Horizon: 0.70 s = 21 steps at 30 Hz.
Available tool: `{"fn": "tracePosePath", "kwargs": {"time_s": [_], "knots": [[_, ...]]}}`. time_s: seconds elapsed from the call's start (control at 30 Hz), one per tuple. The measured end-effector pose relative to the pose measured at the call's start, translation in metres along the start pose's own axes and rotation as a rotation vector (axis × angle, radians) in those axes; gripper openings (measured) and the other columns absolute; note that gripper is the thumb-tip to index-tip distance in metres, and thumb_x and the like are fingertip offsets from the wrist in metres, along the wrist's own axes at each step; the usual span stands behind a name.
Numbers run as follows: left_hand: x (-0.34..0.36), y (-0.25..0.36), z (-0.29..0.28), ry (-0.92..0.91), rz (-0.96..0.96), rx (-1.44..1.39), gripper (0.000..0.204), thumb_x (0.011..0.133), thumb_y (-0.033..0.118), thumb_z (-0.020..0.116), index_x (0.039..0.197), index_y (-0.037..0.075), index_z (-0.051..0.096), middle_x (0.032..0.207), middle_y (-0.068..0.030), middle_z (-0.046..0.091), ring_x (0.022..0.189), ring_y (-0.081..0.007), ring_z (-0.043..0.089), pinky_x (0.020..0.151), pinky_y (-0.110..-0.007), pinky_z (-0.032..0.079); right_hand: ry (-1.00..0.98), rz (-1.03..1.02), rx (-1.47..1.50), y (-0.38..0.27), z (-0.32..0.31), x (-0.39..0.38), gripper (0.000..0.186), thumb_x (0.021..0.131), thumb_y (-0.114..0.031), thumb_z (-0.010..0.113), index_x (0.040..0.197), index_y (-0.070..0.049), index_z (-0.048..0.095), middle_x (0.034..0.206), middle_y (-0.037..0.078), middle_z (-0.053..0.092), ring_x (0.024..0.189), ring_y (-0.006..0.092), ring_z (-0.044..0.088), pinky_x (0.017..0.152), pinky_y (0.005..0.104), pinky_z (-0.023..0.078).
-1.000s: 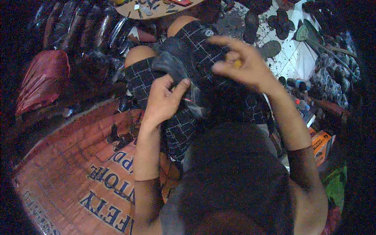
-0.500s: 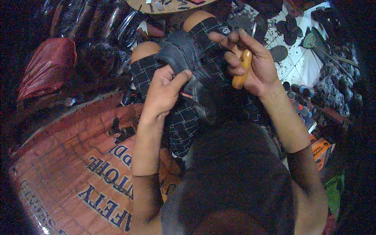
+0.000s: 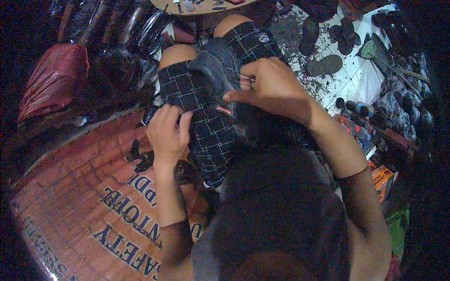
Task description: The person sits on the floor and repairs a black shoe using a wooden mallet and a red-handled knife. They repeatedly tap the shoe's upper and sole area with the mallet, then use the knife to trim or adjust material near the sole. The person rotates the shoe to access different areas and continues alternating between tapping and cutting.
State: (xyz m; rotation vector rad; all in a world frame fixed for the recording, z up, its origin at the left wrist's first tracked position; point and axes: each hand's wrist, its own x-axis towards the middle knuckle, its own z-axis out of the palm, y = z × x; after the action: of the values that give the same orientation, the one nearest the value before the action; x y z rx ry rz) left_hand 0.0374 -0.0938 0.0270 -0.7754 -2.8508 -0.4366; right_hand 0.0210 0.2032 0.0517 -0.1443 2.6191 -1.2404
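A black leather shoe (image 3: 213,65), with a small red-and-white label, lies over my legs in checked shorts (image 3: 180,86). My right hand (image 3: 272,91) is closed on the shoe, thumb against its side and fingertips among thin dark strands, perhaps laces. Whether a tool remains inside this hand is hidden; no yellow handle shows. My left hand (image 3: 166,133) is off the shoe at the outer edge of my left thigh, fingers loosely bent and thumb apart, with no held object visible.
An orange printed sack (image 3: 79,187) covers the lower left, below a red plastic bag (image 3: 54,82). Wrapped dark items crowd the upper left. A round board (image 3: 197,7) holds small pieces. Soles (image 3: 323,65), bottles (image 3: 351,107) and a green long-handled object (image 3: 368,49) are at right.
My left hand has let go of the shoe and moved down-left. My right hand has come down and left onto the shoe; the yellow-handled tool it held is out of sight.
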Motion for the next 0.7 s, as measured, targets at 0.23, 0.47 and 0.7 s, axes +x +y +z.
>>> {"fn": "tracePosePath", "kwargs": {"time_s": [0.23,0.47,0.7], "knots": [[-0.111,-0.089,0.027,0.184,-0.12,-0.133,0.028,0.089,0.01,0.07,0.066,0.001,0.058,0.057,-0.0103,0.051,0.051,-0.0231,0.051,0.052,-0.037,0.037,-0.154,-0.064,0.09,0.009,0.014,0.008,0.047,0.076,-0.033,0.087,0.058,-0.007,0.053,0.054,0.001,0.048,0.054,0.0087,0.042,0.053,0.0312,0.039],[-0.098,-0.084,-0.01,0.001,-0.551,-0.481,0.018,0.09,0.015,0.07,0.086,-0.001,0.063,0.108,-0.008,0.07,0.101,-0.0212,0.063,0.095,-0.033,0.046,0.078,0.236,0.698,0.049,-0.033,-0.018,0.037,0.088,-0.036,0.075,0.106,-0.005,0.067,0.084,0.001,0.068,0.058,0.0074,0.049,0.053,0.0238,0.038],[-0.07,-0.019,-0.066,0.193,-0.391,-1.72,0.017,0.084,0.018,0.074,0.089,0.003,0.066,0.112,-0.008,0.071,0.105,-0.0232,0.063,0.094,-0.038,0.046,0.176,0.161,0.425,0.062,-0.032,-0.063,0.035,0.098,-0.006,0.05,0.133,-0.009,0.049,0.079,0.002,0.055,0.073,0.0106,0.054,0.072,0.0249,0.045]]}}
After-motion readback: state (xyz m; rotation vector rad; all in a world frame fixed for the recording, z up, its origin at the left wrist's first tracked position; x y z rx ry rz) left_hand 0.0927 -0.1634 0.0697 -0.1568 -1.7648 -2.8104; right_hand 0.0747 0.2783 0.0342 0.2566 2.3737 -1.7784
